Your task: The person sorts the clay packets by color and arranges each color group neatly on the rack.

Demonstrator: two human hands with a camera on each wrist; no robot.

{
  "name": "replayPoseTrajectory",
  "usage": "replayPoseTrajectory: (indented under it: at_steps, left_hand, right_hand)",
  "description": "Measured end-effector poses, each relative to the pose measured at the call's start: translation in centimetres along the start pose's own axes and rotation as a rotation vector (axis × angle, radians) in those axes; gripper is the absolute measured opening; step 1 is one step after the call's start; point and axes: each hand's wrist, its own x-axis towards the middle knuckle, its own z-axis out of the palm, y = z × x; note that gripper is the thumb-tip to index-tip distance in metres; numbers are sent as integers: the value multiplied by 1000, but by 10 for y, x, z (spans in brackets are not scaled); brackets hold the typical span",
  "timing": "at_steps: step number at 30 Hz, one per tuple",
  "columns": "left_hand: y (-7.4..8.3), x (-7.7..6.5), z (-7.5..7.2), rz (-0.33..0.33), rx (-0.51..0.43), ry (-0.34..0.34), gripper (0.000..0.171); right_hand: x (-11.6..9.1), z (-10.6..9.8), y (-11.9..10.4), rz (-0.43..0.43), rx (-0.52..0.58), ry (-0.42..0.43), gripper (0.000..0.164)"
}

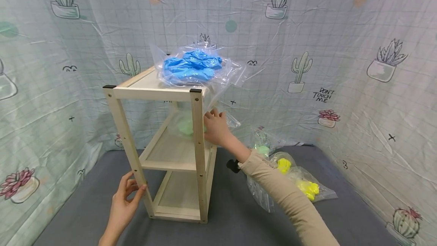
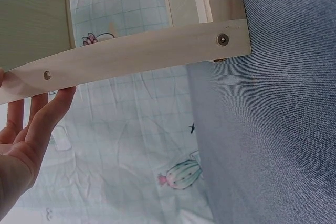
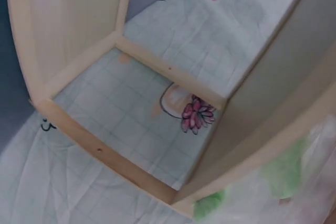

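Note:
A small wooden shelf rack [image 1: 153,94] stands on the grey surface. Fingers and thumb of my left hand [image 1: 124,200] pinch its near left post, below the middle shelf; the left wrist view shows fingertips of that hand [image 2: 37,129] against the post [image 2: 131,53]. At the rack's right side, my right hand [image 1: 217,127] holds a clear plastic bag with light green contents [image 1: 186,127] at the middle shelf, partly hidden by the near right post. The green bag [image 3: 286,174] appears blurred at the lower right of the right wrist view.
A clear bag of crumpled blue material [image 1: 192,65] lies on the top shelf, overhanging its right edge. Right of the rack are clear bags with yellow contents [image 1: 308,190] and pale green contents [image 1: 263,150], partly behind my right sleeve [image 1: 286,196]. A cactus-print curtain [image 1: 232,3] surrounds the surface.

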Motion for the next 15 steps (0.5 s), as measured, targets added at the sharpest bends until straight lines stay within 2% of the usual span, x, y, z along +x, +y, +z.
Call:
replayPoseTrajectory:
  at_steps: [4,8,14,15]
  left_hand:
    - [-1,1,1,-2,0,0,47]
    - [-1,1,1,-2,-3,2,47]
    - [-2,1,1,1,0,7,47]
    - [-1,1,1,0,-2,8,47]
  right_hand:
    - [-2,6,0,-23,-35,23,42]
    - [-5,8,2,-80,-64,2,40]
    - [-12,5,9,-144,2,-107,40]
    - [-13,4,10,-136,12,-150,41]
